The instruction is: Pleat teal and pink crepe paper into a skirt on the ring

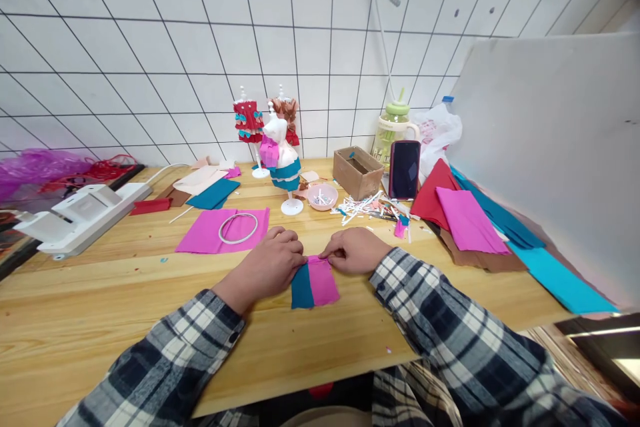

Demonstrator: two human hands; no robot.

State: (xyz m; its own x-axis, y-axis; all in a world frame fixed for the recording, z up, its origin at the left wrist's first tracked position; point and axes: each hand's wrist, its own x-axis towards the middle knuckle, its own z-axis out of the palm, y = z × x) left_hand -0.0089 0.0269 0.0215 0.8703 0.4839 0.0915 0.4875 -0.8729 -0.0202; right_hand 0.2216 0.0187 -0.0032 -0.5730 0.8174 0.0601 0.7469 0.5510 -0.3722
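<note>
A small two-coloured piece of cloth or crepe paper, with a teal part (302, 288) on the left and a pink part (324, 283) on the right, lies on the wooden table in front of me. Its top edge looks folded or gathered. My left hand (274, 259) is closed, fingertips pressed on the top left corner. At the top right corner my right hand (356, 250) pinches the pink edge between thumb and forefinger. Beyond my left hand, a metal ring (239, 229) rests on a larger pink sheet (200, 233).
Small dressed mannequins (285, 167) stand at the back. Nearby are a pink bowl (323, 196), paper strips (357, 207), a cardboard box (358, 175), a phone (405, 170) and a bottle (395, 127). Coloured sheets (473, 220) lie right; a power strip (95, 220) sits left.
</note>
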